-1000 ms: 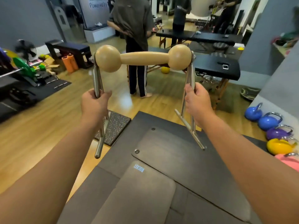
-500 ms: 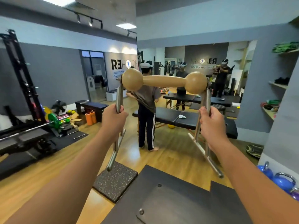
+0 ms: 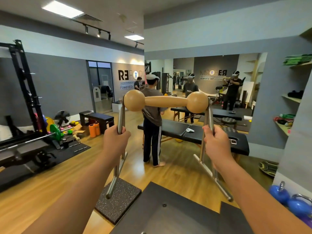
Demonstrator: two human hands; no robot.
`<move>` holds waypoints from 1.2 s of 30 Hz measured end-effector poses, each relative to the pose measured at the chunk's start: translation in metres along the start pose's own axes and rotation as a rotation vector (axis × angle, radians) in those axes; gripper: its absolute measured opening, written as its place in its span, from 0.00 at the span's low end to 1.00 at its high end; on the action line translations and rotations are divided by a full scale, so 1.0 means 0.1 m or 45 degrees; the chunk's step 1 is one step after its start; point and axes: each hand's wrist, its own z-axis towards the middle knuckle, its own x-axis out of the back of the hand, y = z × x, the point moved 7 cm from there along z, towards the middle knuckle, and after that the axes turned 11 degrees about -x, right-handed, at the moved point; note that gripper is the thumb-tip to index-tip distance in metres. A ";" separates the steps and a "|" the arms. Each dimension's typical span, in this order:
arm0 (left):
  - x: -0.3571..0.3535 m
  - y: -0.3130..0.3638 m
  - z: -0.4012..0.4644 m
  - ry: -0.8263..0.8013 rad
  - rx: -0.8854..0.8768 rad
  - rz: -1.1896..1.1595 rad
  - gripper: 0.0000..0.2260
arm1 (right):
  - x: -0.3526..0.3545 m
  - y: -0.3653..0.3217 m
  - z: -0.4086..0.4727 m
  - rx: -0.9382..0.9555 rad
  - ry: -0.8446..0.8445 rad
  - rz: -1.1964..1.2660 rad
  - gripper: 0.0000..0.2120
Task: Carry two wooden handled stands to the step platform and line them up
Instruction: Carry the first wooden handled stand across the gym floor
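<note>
While I look ahead, one wooden stand [image 3: 166, 103] hangs up at 12 o'clock | left hand [image 3: 116, 140], right hand [image 3: 217, 142] clenched round its legs | platform [image 3: 168, 211] at 6 o'clock, bare | nothing lined up yet.

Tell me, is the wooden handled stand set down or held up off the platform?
Held up: the left hand and right hand grip the stand by its legs, feet clear of the platform.
</note>
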 end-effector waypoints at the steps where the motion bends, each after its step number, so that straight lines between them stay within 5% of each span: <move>1: -0.03 -0.05 0.04 0.007 0.002 -0.013 0.07 | -0.05 0.02 0.07 -0.005 -0.011 0.010 0.16; 31: -1.85 -2.16 3.44 0.096 0.099 -0.016 0.03 | -2.60 0.82 3.85 -0.093 -0.164 0.057 0.16; 36: -2.22 -2.46 3.94 0.247 0.084 0.086 0.13 | -3.18 1.16 4.89 -0.060 -0.318 0.085 0.18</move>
